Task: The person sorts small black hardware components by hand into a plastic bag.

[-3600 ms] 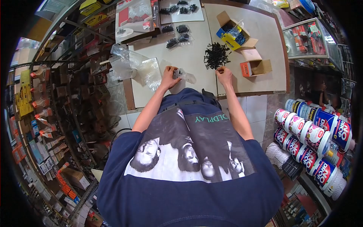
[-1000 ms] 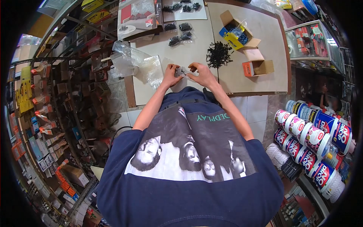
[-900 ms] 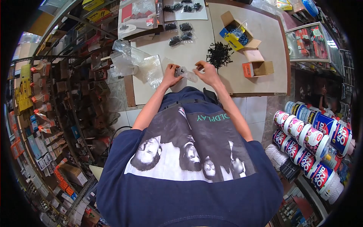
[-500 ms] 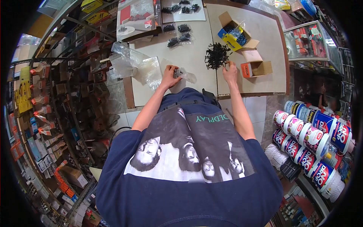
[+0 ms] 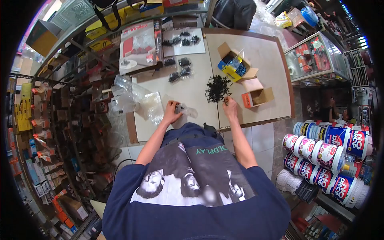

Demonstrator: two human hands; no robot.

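Observation:
My left hand [image 5: 172,112] is closed on the near end of a small clear plastic bag [image 5: 188,112], with something dark inside its mouth. The bag lies low over the table's front part. At the lower right edge of a pile of small black screw-like pieces [image 5: 218,89], my right hand [image 5: 231,109] has its fingertips pinched together. Whatever sits between those fingers is too small to make out. Filled clear bags of black pieces [image 5: 184,62] lie farther back. Behind the pile stands an open yellow and blue box [image 5: 233,70] with a plastic bag of dark pieces inside.
An open orange carton [image 5: 247,101] lies right of the pile. Clear plastic bags [image 5: 130,94] spread over the table's left edge. A Vinilex box [image 5: 138,48] and a white board [image 5: 188,49] with more filled bags are at the back. Paint tubs [image 5: 312,168] are stacked at right.
The camera view has tilted, so the table appears lower and farther left. My right fingers have drawn together at the pile's edge. My left hand keeps holding the small bag.

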